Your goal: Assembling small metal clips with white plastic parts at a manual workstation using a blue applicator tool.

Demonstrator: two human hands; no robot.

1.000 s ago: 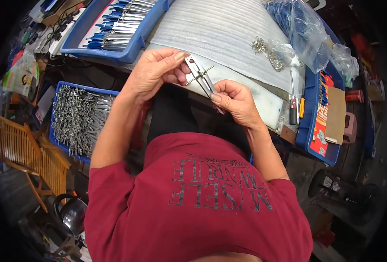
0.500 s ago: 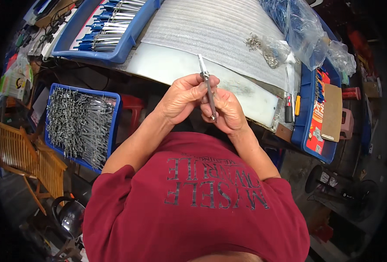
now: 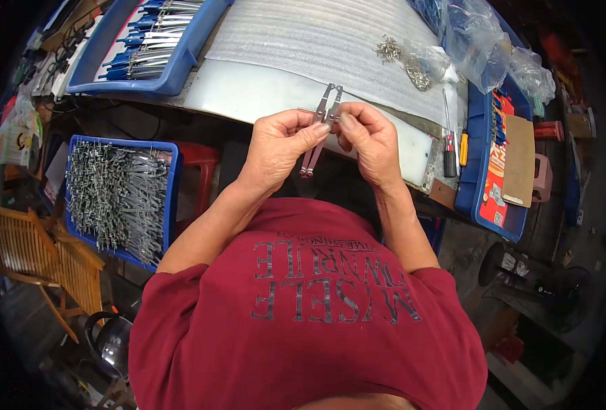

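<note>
Between my hands, over the table's front edge, is a jointed metal tool (image 3: pixel 311 156) with two narrow arms, its kind unclear. It stands slanted, with a pivot near its middle and its ends slightly apart. My left hand (image 3: pixel 280 147) pinches it near the pivot between thumb and fingers. My right hand (image 3: pixel 371 143) grips its right side, thumb on the metal and fingers curled behind. A thin pin (image 3: pixel 306 110) sticks out by my left fingertips. Part of the tool is hidden by my thumbs.
A blue tray (image 3: pixel 170 85) of blue-handled tools stands far left; a blue crate (image 3: pixel 171 205) of metal parts sits below. On the right lie small metal fittings (image 3: pixel 418 76), a black-handled screwdriver (image 3: pixel 450 160), a yellow-handled tool (image 3: pixel 463 149) and another blue tray (image 3: pixel 470 198).
The metal tool has turned from edge-on to show both arms spread. My right hand has moved up and right, apart from my left.
</note>
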